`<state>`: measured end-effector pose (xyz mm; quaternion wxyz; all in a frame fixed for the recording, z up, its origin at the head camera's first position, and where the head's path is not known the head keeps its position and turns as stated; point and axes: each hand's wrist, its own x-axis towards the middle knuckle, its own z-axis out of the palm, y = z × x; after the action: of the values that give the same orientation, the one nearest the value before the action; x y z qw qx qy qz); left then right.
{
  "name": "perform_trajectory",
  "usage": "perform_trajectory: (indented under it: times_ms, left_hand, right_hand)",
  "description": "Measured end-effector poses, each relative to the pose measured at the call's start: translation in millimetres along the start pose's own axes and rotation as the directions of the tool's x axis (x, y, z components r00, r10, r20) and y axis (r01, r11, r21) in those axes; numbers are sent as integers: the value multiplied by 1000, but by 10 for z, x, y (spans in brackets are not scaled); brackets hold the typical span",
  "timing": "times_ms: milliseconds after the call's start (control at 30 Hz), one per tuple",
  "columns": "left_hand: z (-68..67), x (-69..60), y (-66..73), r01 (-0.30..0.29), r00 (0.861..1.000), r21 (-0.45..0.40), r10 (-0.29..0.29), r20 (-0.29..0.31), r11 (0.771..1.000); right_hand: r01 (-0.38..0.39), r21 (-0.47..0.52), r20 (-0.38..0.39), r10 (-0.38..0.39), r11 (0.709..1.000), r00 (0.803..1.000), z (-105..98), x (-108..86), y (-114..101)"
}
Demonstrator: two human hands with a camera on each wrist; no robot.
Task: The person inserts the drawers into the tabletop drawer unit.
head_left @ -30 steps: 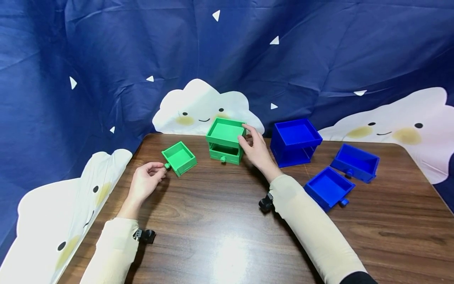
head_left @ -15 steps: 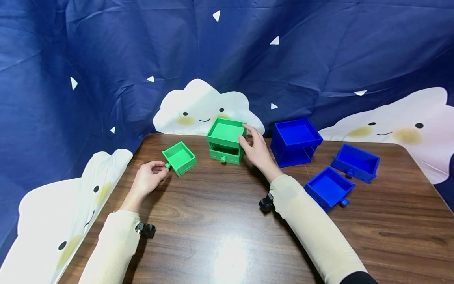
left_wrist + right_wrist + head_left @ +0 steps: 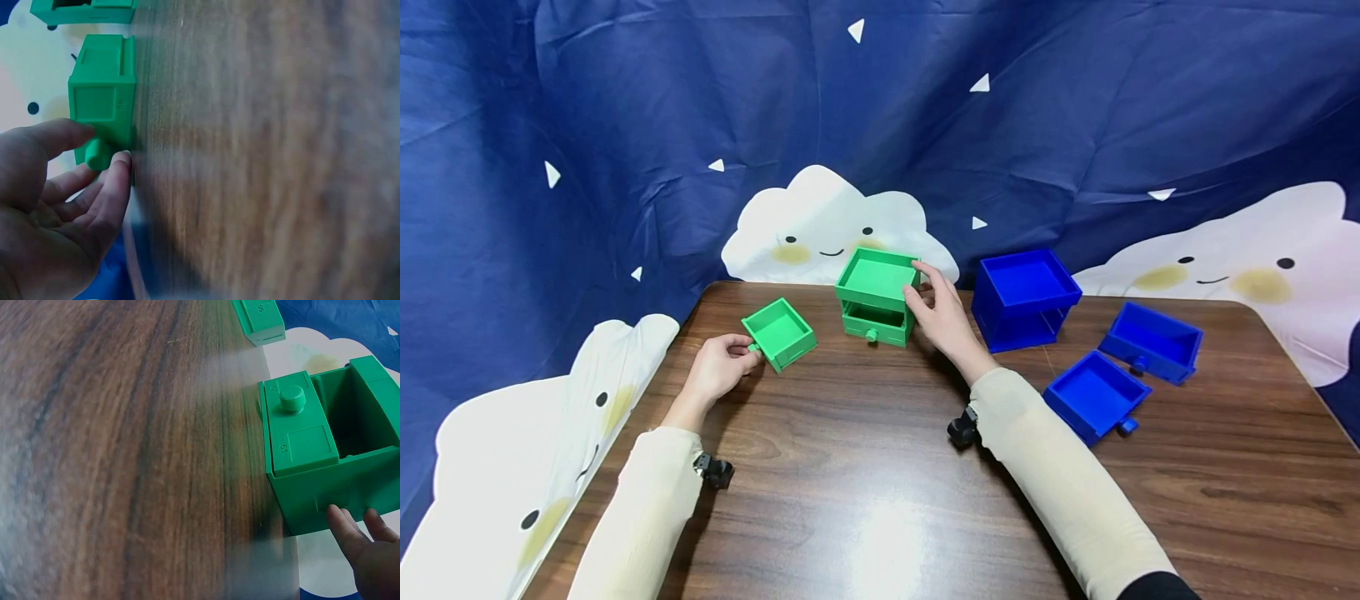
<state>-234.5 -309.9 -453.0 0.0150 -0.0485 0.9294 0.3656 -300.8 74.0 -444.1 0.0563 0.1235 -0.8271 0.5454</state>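
A dark blue fabric backdrop (image 3: 917, 108) printed with white clouds (image 3: 831, 208) hangs behind a brown wood-grain tabletop (image 3: 805, 433). Two cream fabric sleeves (image 3: 1060, 467) extend over it. Toward the back stands a blue box-shaped cabinet (image 3: 1028, 283) with a rimmed top and a hollow front. To its left is a green box-shaped cabinet (image 3: 876, 279), its upper bay hollow, its lower bay filled by a fitted green drawer (image 3: 891, 335). Two rectangular blue drawers (image 3: 1093, 398) lie just beside each other, right of the blue cabinet and nearer the person. The right hand (image 3: 946, 321) has a released grip, fingers extended, tips resting against the green cabinet's right wall. The left hand (image 3: 717, 367) is at a loose green square drawer (image 3: 781, 329), which sits on the tabletop left of the green cabinet, apart from it. Small black cameras (image 3: 962, 429) sit at both wrists. Smallest is the loose drawer's round green knob (image 3: 97, 154); the left grip is grasping it between thumb and fingers.
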Motion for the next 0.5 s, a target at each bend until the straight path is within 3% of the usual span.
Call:
perform_trajectory:
  times_ms: [200, 500]
  left_hand:
    - [1, 30, 13, 23, 1000, -5, -23, 4, 1000]
    - [25, 15, 4, 37, 999, -143, -34, 19, 989]
  right_hand:
    - [4, -2, -3, -4, 1000, 1000, 0, 8, -4]
    - [4, 4, 8, -5, 1000, 1000, 1, 4, 17]
